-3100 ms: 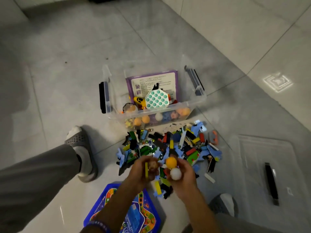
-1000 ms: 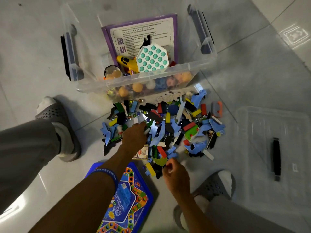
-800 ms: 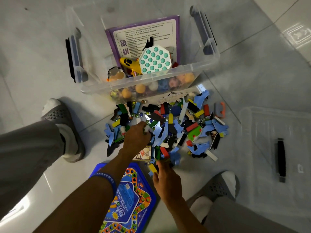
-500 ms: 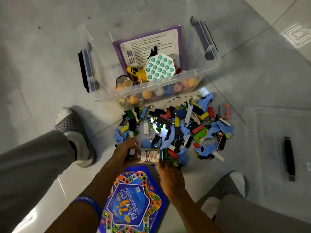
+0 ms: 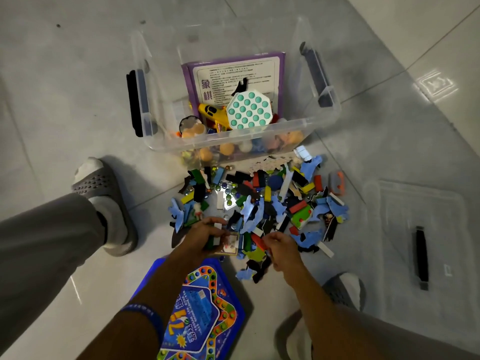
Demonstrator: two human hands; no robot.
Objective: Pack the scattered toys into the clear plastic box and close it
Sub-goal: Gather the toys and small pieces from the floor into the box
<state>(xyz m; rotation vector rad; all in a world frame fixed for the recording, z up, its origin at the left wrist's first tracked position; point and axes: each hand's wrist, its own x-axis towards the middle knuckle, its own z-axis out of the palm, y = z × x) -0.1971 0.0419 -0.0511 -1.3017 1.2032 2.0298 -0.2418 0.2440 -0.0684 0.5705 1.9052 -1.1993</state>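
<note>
The clear plastic box (image 5: 228, 145) stands open on the floor, holding a purple booklet, a yellow toy plane (image 5: 215, 115), a teal bubble pad (image 5: 250, 110) and orange balls. In front of it lies a pile of scattered toy pieces (image 5: 270, 203): blocks, blue foam shapes, marbles. My left hand (image 5: 205, 236) grips a few small blocks at the pile's near edge, over a card box (image 5: 230, 245). My right hand (image 5: 279, 246) pinches a red block beside it.
The box's clear lid (image 5: 420, 229) with a black handle lies on the floor at the right. A blue star-pattern game board (image 5: 202, 313) lies under my forearms. My feet in grey slippers (image 5: 104, 193) flank the pile on the grey tile floor.
Both hands have drawn back to the pile's near edge and closed on pieces: the left on small blocks over the card box, the right on a red block. The view has shifted slightly.
</note>
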